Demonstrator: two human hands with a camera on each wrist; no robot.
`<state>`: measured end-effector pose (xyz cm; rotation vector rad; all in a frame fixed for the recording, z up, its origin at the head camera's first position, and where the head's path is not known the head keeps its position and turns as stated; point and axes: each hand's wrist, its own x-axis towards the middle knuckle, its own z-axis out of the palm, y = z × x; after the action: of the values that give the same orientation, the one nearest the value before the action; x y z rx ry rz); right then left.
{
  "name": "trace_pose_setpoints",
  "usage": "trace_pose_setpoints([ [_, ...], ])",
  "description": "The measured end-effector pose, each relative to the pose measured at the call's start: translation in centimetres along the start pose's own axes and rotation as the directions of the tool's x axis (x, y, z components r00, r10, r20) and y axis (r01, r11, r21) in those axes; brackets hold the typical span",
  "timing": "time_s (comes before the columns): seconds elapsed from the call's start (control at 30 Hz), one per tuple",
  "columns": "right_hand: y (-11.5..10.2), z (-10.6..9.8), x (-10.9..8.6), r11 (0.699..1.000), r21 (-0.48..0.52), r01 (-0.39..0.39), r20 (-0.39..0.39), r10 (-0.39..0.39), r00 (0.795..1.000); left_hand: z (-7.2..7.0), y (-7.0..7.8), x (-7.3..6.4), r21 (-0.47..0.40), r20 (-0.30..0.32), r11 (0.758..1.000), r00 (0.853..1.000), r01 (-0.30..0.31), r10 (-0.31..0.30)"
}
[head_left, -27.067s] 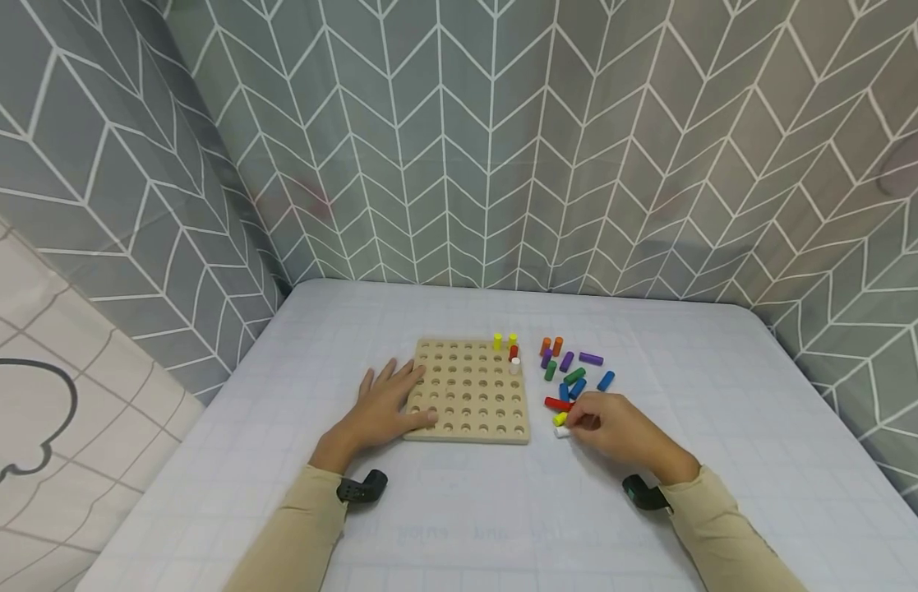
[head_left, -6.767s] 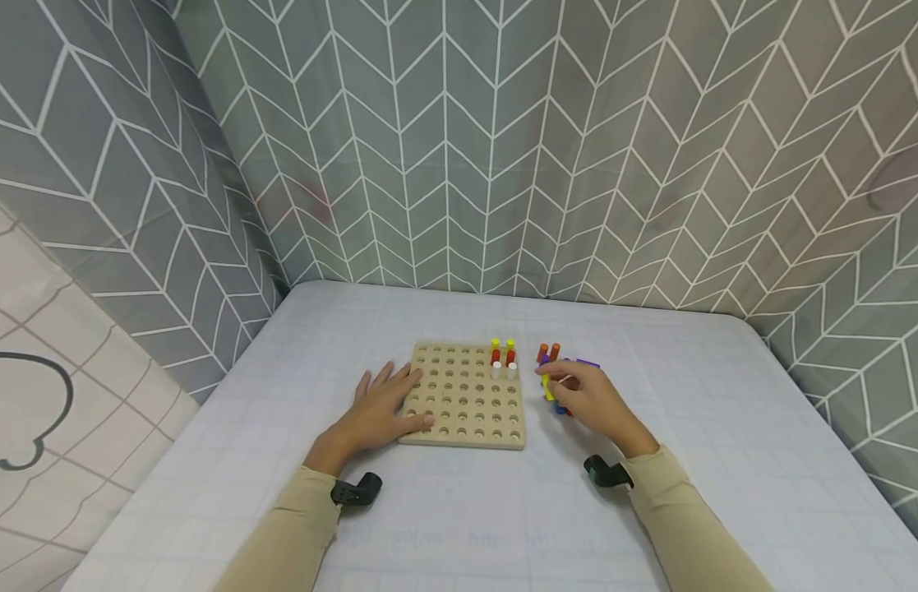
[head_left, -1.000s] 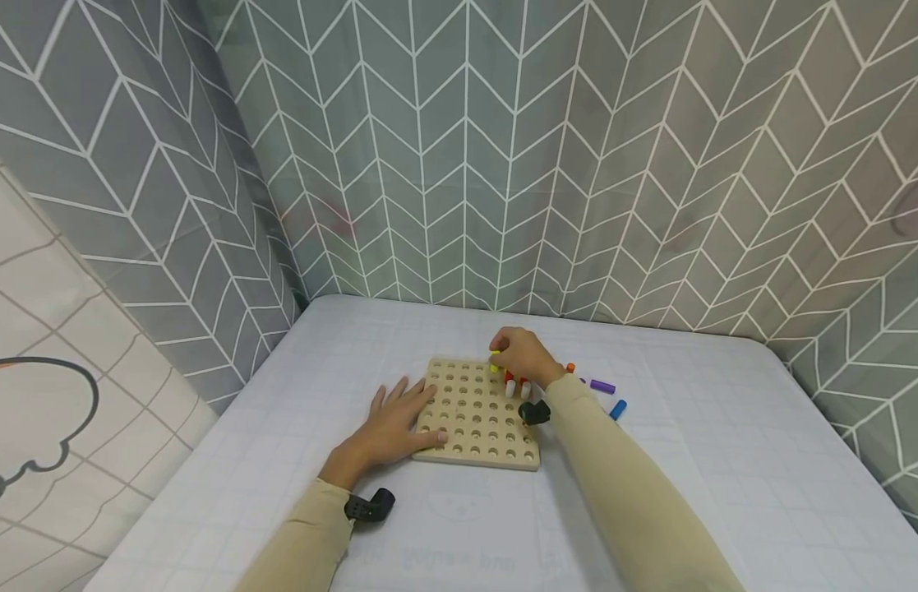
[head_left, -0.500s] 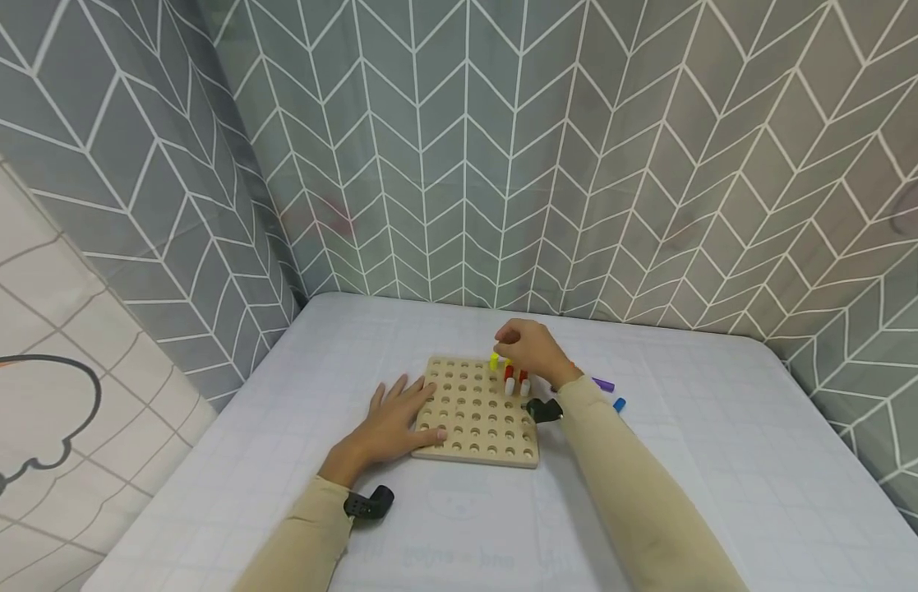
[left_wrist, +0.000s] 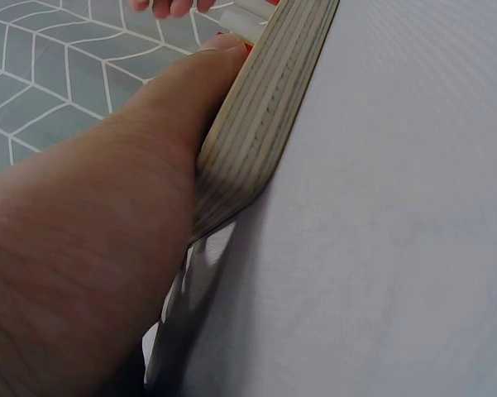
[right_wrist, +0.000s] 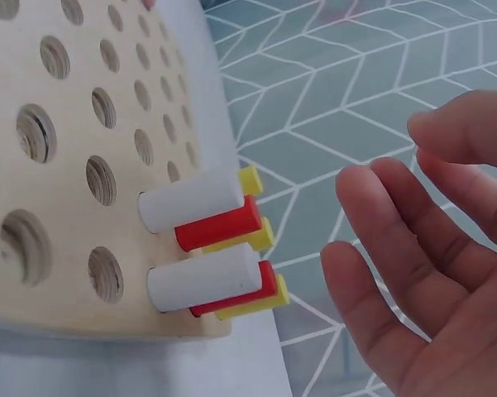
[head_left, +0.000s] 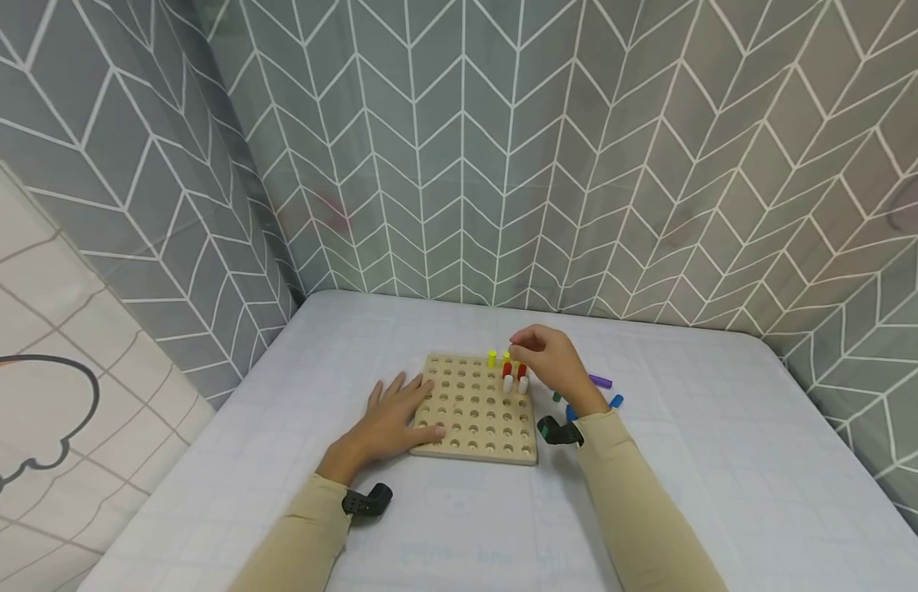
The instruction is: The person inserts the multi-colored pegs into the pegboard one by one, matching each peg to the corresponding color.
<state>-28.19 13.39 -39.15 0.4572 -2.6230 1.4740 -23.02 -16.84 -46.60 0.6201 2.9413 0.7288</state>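
A wooden pegboard with rows of round holes lies on the table. At its back right corner stand three yellow pegs in a row, then two red pegs and two white pegs in front of them. My left hand rests with fingers spread over the board's left edge, thumb on its front left part. My right hand hovers just beyond the pegs at that corner. In the right wrist view its fingers are loosely bent and hold nothing, apart from the white pegs.
Loose pegs lie right of the board: a purple peg, a blue peg and a green peg. The right hand and wrist hide others. A patterned curtain rises behind the white-covered table.
My right hand has let go of a yellow peg at the back row and drawn back to the right. Earlier, further red, white and yellow pegs went into the board. The left hand stays put.
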Motion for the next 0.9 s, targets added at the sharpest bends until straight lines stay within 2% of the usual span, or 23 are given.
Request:
trace_pose_setpoints([
  [0.27,0.6,-0.5,-2.0,0.993,0.105,-0.059,0.012,0.058,0.998,-0.2,-0.2,-0.3,0.007,0.005,1.0,1.0,0.01,-0.011],
  [0.53,2.1,-1.5,-3.7,0.996,0.016,-0.087,0.048,0.086,0.995,0.5,-0.4,-0.3,-0.007,0.008,1.0,1.0,0.022,-0.022],
  [0.77,3.4,-3.4,-5.2,0.999,-0.011,-0.05,0.043,0.051,0.998,0.1,0.0,-0.2,-0.025,0.006,1.0,1.0,0.013,-0.013],
  [0.9,4.1,-4.6,-6.0,0.997,-0.036,-0.062,0.03,0.063,0.998,-0.1,0.3,0.0,-0.022,0.0,1.0,1.0,0.002,-0.002],
])
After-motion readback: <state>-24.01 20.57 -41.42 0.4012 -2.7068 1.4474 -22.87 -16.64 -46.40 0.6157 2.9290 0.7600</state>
